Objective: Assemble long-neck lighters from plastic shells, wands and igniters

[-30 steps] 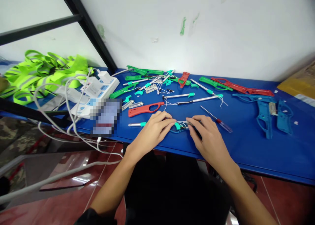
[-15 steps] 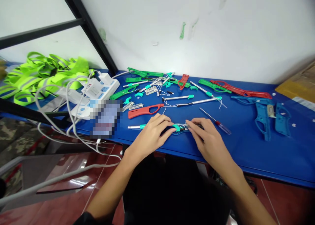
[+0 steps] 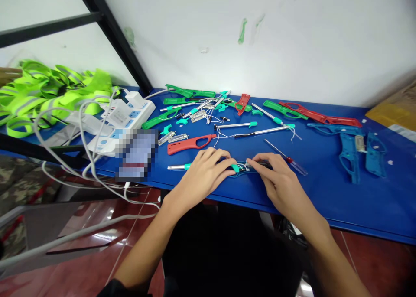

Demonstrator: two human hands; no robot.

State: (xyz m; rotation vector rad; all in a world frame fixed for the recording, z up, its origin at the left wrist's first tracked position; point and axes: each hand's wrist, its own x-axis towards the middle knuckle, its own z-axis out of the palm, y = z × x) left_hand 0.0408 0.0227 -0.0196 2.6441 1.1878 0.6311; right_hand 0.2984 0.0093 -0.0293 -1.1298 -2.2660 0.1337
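Close to the table's front edge lies a partly assembled utility lighter (image 3: 176, 167), its metal tube pointing left. My left hand (image 3: 208, 173) is closed over its middle, the thumb and fingertips beside a teal trigger (image 3: 235, 168). White wire shows in the gap between my hands, over a strip of blue casing. My right hand (image 3: 279, 175) pinches the lighter's right end; the exact part under its fingertips is partly hidden. A red lighter casing (image 3: 186, 146) sits just beyond my left hand. Right of my right hand rests a screwdriver (image 3: 294, 164) with a clear handle.
Green casings (image 3: 190, 92), metal tubes (image 3: 237, 125) and white wires lie across the back. Blue casing halves (image 3: 349, 156) are at right. At left are a power strip (image 3: 139, 110) with cables, a blurred phone (image 3: 138, 154) and yellow-green reflective straps (image 3: 48, 102).
The view has shifted slightly. My right hand's fingers have changed position a little at the lighter's right end; my left hand stays on its middle.
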